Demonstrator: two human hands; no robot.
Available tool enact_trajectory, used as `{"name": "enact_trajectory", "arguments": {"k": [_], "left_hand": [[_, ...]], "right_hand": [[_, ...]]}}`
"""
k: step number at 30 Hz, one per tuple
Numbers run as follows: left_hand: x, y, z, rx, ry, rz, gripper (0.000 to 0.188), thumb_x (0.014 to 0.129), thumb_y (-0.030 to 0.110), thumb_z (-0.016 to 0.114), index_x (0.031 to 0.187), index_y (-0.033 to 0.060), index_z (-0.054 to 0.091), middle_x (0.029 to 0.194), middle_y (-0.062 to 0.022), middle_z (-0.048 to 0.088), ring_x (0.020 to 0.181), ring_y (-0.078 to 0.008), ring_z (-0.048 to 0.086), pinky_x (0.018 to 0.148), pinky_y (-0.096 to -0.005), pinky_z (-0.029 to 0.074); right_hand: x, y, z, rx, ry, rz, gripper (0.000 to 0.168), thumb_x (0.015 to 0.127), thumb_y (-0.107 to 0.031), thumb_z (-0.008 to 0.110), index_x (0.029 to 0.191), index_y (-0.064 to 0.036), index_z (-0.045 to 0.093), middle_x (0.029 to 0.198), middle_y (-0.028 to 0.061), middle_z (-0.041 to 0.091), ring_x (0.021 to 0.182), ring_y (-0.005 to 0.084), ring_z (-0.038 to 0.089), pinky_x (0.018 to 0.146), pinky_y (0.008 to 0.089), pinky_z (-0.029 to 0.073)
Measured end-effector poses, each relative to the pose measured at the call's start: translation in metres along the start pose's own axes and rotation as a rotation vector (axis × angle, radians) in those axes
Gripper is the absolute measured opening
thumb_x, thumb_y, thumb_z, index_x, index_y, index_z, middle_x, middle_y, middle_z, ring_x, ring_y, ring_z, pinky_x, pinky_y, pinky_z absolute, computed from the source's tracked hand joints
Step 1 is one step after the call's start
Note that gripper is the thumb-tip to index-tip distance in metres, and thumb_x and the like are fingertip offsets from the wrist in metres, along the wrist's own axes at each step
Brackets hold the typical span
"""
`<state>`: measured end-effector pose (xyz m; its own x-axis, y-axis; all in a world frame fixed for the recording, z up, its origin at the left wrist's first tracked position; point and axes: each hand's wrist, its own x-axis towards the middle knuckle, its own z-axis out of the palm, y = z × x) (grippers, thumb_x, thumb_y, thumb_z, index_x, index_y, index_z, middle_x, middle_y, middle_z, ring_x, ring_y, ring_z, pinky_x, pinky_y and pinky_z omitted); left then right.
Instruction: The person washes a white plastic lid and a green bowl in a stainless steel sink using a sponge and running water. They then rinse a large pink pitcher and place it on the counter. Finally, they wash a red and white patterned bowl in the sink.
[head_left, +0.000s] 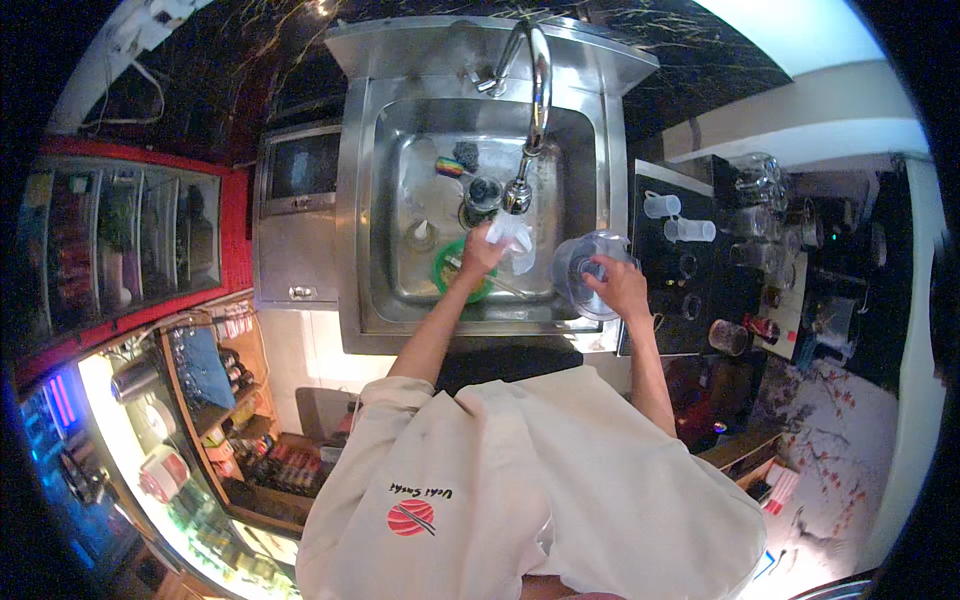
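My left hand (482, 253) is over the steel sink (397, 279), closed on a crumpled white cloth or paper (517, 238) below the faucet head (517, 196). Just under it lies a green bowl (442, 279) with a light utensil (506, 286) across it. A glass-like container (484, 193) stands behind that hand. At the sink's right edge, my right hand (616, 283) has its fingers in or on a clear plastic pitcher or tub (574, 259); its fingertips touch the inner part, and its exact grip is unclear.
A rainbow-coloured sponge (450, 166) and a dark scouring pad (466, 154) lie at the back of the sink. The curved chrome faucet (541, 90) arches over it. Two translucent cups (663, 205) (691, 229) lie on the dark surface at right. A red-framed glass cabinet (236, 217) stands at left.
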<state>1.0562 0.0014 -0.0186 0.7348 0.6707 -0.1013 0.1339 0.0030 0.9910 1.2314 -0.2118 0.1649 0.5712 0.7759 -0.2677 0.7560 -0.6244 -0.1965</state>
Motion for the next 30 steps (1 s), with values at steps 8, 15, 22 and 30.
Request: {"name": "enact_trajectory", "arguments": {"k": [8, 15, 22, 30], "left_hand": [[-0.012, 0.0, -0.012, -0.84, -0.158, -0.545, 0.032, 0.087, 0.013, 0.068, 0.115, -0.0011, 0.061, 0.106, -0.0084, 0.067, 0.096, -0.0193, 0.066, 0.084, -0.0337, 0.053], [-0.035, -0.052, -0.033, -1.14, -0.094, -0.565, 0.05, 0.089, 0.005, 0.06, 0.136, 0.0014, 0.042, 0.131, -0.011, 0.055, 0.121, -0.0253, 0.054, 0.105, -0.0428, 0.043], [-0.064, 0.019, -0.071, -0.871, 0.036, -0.464, 0.046, 0.089, 0.014, 0.068, 0.131, 0.0037, 0.051, 0.123, -0.0103, 0.061, 0.112, -0.0225, 0.06, 0.097, -0.0391, 0.049], [-0.077, 0.116, -0.1, 0.198, 0.07, -0.561, 0.046, 0.084, 0.018, 0.074, 0.124, 0.0027, 0.057, 0.116, -0.0144, 0.065, 0.106, -0.0228, 0.064, 0.087, -0.0343, 0.05]], "right_hand": [[-0.019, 0.003, 0.0, 0.056, -0.018, 0.126, 0.039, 0.076, -0.044, 0.073, 0.105, -0.018, 0.071, 0.086, 0.0187, 0.07, 0.084, 0.036, 0.068, 0.074, 0.0464, 0.055], [-0.012, -0.008, -0.009, 0.136, -0.013, 0.144, 0.037, 0.073, -0.041, 0.075, 0.101, -0.017, 0.072, 0.087, 0.0188, 0.07, 0.084, 0.0354, 0.068, 0.073, 0.0467, 0.055], [0.007, -0.012, 0.037, 0.114, 0.062, 0.069, 0.039, 0.074, -0.041, 0.074, 0.103, -0.016, 0.071, 0.088, 0.0162, 0.07, 0.085, 0.0342, 0.068, 0.076, 0.0458, 0.054], [0.022, -0.034, 0.075, 0.157, 0.041, -0.05, 0.041, 0.077, -0.037, 0.073, 0.111, -0.014, 0.067, 0.09, 0.0177, 0.069, 0.086, 0.0358, 0.066, 0.078, 0.0461, 0.053]]}}
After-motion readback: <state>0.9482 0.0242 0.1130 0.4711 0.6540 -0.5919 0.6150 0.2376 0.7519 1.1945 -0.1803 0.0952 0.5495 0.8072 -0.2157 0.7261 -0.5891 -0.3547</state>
